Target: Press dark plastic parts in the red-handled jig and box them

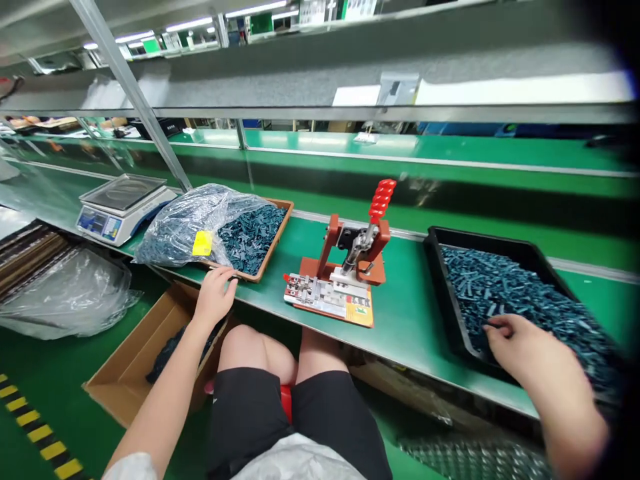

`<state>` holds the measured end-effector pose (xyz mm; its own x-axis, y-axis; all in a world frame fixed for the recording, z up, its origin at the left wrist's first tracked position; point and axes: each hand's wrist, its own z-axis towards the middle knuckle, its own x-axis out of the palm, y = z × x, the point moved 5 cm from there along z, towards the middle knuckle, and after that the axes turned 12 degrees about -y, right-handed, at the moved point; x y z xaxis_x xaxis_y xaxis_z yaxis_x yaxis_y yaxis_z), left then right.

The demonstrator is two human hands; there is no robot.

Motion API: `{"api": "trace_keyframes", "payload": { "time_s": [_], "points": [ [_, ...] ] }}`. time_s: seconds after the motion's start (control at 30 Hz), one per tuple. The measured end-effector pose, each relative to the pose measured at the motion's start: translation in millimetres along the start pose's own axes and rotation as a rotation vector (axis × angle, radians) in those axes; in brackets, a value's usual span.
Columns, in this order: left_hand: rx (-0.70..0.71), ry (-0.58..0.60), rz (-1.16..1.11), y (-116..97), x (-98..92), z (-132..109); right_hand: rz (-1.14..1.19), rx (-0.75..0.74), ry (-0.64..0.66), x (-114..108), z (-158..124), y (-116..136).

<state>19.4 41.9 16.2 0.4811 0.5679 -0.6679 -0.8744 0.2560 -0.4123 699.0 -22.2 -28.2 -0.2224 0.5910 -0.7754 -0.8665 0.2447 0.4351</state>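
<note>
My left hand [214,293] rests at the near edge of a brown tray [278,235] full of small dark teal plastic parts [250,235]; its fingers are curled and what they hold, if anything, is hidden. My right hand [520,350] reaches into a black tray [440,280] heaped with similar dark parts [510,287], fingers pinched on one small dark part [487,326]. Between the trays stands a small orange press fixture [340,280] with a red-handled toggle clamp [381,199] raised.
A clear plastic bag of parts [185,223] with a yellow label lies over the brown tray. A digital scale [120,207] sits at left. A cardboard box [145,353] with parts stands on the floor below. A conveyor belt [450,167] runs behind.
</note>
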Motion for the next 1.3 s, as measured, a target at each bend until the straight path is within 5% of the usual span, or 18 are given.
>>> {"api": "trace_keyframes", "payload": {
  "time_s": [0.13, 0.33, 0.57, 0.77, 0.93, 1.1, 1.3],
  "points": [
    [0.02, 0.154, 0.081, -15.2, 49.5, 58.8, -0.046, 0.031, -0.076, -22.0, -3.2, 33.5],
    [-0.126, 0.346, 0.215, 22.8, 92.4, 75.7, -0.069, -0.016, -0.095, -42.9, -7.1, 55.2],
    [-0.254, 0.413, 0.266, 30.0, 93.8, 72.6, 0.279, 0.184, -0.182, -45.4, -9.9, 49.6],
    [-0.176, 0.427, 0.225, 21.3, 92.2, 74.5, 0.697, 0.091, -0.118, -22.2, -31.6, 114.8],
    [-0.173, 0.367, 0.208, 1.3, 76.8, 69.7, 0.667, -0.08, -0.041, 25.3, -64.0, 171.7],
    [-0.154, 0.305, 0.202, -5.9, 69.4, 65.3, 0.61, -0.048, 0.057, 75.9, -85.8, 183.1],
    [-0.127, 0.274, 0.167, -7.9, 62.9, 63.9, 0.568, -0.007, 0.1, 79.1, -85.2, 184.5]
  ]
}}
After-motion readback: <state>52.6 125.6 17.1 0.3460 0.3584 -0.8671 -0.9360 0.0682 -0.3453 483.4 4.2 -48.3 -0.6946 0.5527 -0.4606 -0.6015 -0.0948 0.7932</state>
